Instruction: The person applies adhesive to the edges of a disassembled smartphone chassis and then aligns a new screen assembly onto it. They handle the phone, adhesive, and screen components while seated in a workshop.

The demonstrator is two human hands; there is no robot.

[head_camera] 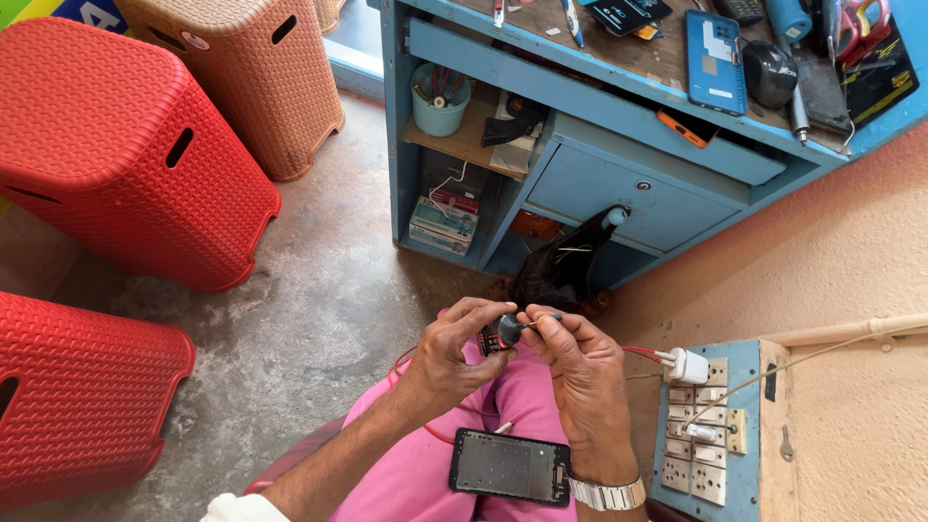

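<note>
The left hand [449, 353] and the right hand [580, 372] met above the person's pink-trousered lap, both pinching a small black and red plastic tool [500, 333] between fingertips, a thin metal tip poking out toward the right. A thin red wire [638, 352] ran toward a white plug [688, 365] on the blue switchboard [739, 382]. A dark rectangular phone frame [509, 468] lay on the thigh below.

Ahead of grip: blue workbench [619, 184] and hanging black bag [565, 266] block.
Left: bare concrete floor [300, 319], open until red stools [126, 145].
Right: switchboard [706, 425], plug [688, 365] close.
</note>
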